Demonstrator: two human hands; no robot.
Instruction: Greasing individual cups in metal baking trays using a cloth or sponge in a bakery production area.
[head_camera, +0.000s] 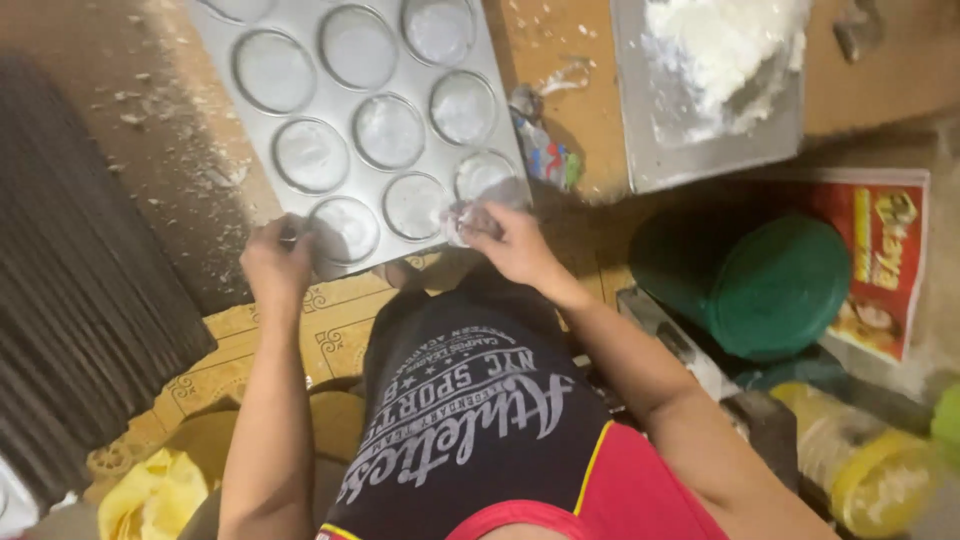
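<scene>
Ten or so round, shallow, greasy cups pressed into dull metal baking tray (372, 120) on floury brown worktop (570, 60). Left hand (277, 258) curled, gripping near tray edge. Right hand (508, 240) pinching crumpled translucent wad (468, 220) at near corner cup.

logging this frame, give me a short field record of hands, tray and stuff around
left hand: grips the near edge of the metal mould tray
right hand: pinches a small pale crumpled piece at the tray's near corner
tray: round cups, greyish, set on a dusty surface
flat pan: holds a white powdery heap
green lidded container: to the person's right
yellow cloth: low left
</scene>
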